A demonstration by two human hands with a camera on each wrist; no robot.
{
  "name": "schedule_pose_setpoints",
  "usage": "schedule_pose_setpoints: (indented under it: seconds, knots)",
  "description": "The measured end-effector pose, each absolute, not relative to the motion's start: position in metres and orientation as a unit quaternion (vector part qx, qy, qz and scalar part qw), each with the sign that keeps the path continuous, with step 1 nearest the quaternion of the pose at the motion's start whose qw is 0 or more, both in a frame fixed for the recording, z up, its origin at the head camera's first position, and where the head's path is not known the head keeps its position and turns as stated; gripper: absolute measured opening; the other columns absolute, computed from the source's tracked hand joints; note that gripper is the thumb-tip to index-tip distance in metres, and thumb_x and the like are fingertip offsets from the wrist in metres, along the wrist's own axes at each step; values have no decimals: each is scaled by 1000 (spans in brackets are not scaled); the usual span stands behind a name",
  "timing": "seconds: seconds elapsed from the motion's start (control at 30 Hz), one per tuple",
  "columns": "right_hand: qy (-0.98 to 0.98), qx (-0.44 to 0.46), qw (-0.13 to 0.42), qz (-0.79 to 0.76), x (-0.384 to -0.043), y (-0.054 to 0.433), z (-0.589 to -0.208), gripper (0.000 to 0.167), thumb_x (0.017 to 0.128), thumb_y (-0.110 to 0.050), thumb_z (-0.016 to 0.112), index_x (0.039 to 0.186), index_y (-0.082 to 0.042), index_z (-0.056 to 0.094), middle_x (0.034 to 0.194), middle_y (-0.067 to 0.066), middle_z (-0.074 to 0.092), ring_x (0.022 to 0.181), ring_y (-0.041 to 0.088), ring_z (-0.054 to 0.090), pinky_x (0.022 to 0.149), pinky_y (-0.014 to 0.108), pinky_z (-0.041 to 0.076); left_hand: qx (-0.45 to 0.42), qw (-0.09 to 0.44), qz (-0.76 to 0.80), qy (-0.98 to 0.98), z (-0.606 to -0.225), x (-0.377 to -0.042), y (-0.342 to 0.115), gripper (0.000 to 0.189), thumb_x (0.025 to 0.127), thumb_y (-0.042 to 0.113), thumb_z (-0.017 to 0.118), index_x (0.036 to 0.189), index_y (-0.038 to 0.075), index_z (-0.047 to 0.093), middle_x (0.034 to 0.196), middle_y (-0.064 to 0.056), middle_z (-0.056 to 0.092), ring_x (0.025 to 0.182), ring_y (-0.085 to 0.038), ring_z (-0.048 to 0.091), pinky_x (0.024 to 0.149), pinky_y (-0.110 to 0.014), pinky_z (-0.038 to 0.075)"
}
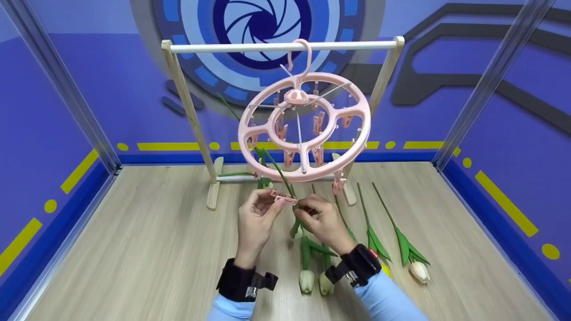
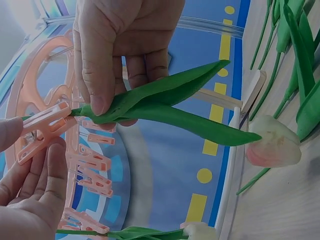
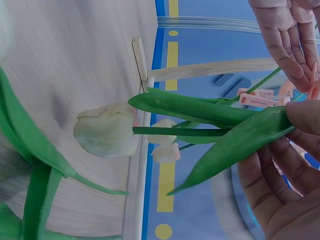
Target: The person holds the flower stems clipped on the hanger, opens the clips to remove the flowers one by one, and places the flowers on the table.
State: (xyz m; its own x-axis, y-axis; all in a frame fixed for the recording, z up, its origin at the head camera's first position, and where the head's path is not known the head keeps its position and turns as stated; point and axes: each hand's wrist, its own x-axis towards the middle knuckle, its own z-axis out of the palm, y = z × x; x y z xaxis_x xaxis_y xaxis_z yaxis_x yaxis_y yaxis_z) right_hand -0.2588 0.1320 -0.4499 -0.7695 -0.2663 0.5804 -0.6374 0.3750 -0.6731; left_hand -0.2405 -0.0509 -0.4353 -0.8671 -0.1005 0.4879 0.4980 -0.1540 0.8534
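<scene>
Between the thumb and fingers of my left hand [image 1: 254,220] is a pink clothespin [image 2: 45,125], pinched below the front rim of a round pink hanger [image 1: 365,122]. My right hand [image 1: 328,223] pinches an artificial white tulip at its stem, where the green leaves [image 2: 150,107] begin. Its white blossom [image 3: 106,131] points down toward the table. The stem runs up past the clothespin's tip; whether the clothespin grips it, I cannot tell. Several other pink clothespins [image 1: 318,122] dangle from the hanger.
The hanger hooks over the white rod [image 1: 232,47] of a wooden-legged rack [image 1: 189,111]. Another tulip [image 2: 145,233] hangs from a clothespin behind. Several tulips lie on the wood-grain table [image 1: 147,249], one white blossom [image 1: 419,272] at the right. Blue panels [image 1: 53,98] surround the table.
</scene>
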Motion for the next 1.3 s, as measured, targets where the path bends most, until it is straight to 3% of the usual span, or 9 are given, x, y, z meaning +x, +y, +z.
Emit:
schedule_pose_setpoints:
  seconds: [0.83,1.3]
  knots:
    - [-804,288,201,479,-260,129,-450,9,94,-1,73,102,-2,78,92,7,71,77,17,66,68,26,56,-142,217,-752,-607,-434,-241,-51,25,90,-8,73,112,-17,63,104,-25,70,91,-12,70,81,-23,58]
    - [-801,294,199,481,-259,127,-452,7,94,0,73,99,-2,77,93,8,71,77,19,67,68,26,56,-149,222,-742,-615,-435,-238,-53,20,91,-5,74,108,-11,66,103,-24,73,90,-14,72,80,-25,59]
